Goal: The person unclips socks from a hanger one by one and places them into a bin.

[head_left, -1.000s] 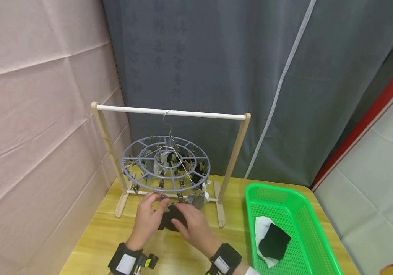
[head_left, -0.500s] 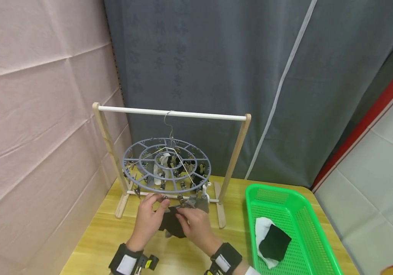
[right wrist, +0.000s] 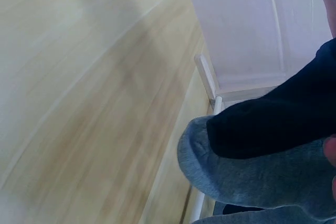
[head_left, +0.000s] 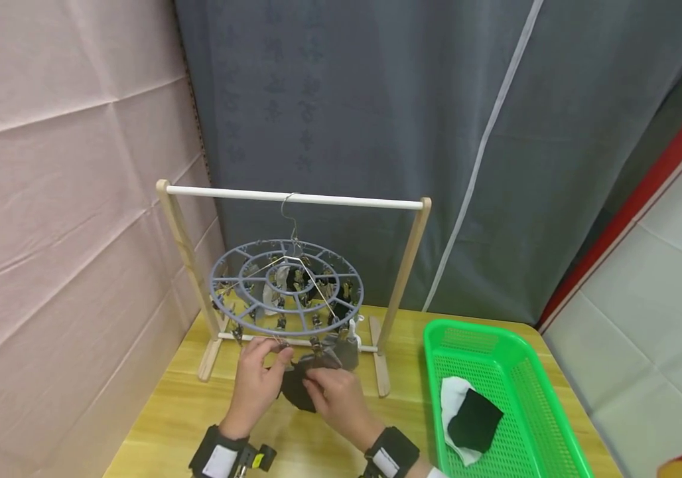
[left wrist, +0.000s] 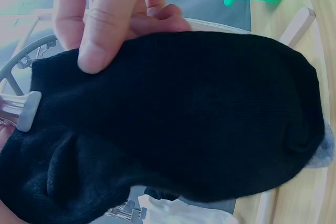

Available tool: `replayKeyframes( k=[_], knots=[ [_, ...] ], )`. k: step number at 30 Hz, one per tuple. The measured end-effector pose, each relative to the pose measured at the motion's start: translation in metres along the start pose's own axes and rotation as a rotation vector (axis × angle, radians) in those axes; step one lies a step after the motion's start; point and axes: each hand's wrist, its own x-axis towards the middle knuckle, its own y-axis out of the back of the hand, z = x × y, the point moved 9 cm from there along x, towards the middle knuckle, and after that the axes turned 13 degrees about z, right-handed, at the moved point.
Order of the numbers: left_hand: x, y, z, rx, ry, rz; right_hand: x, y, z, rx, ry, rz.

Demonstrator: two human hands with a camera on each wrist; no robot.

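A black sock hangs below the front of a round grey clip hanger. In the left wrist view, a metal clip sits on the sock's cuff. My left hand pinches that clip, its fingertips just showing at the left wrist view's edge. My right hand pinches the cuff's side between thumb and fingers. Behind the black sock hangs a grey sock, whose toe shows past it in the right wrist view. More grey cloth hangs from the ring just to the right.
A wooden stand with a white bar carries the hanger. White and black pieces hang farther back on it. To the right, a green basket holds a white cloth piece and a black one. A grey curtain closes off the back.
My right hand has shifted slightly down and its fingers have drawn into a pinch on the black sock. My left hand stays at the clip. The grey cloth behind shows more.
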Motion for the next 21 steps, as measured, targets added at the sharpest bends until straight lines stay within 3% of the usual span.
replayKeyframes(
  k=[5, 12, 21],
  knots=[
    [0.001, 0.000, 0.002, 0.004, -0.011, 0.012, -0.004, 0.001, 0.002, 0.010, -0.013, 0.003],
    [0.003, 0.002, 0.004, -0.002, -0.008, 0.018, -0.012, 0.005, 0.005, 0.020, -0.064, -0.070],
    [0.000, -0.001, -0.001, 0.011, 0.020, -0.010, -0.006, 0.046, 0.012, 0.071, 0.001, -0.037]
  ],
)
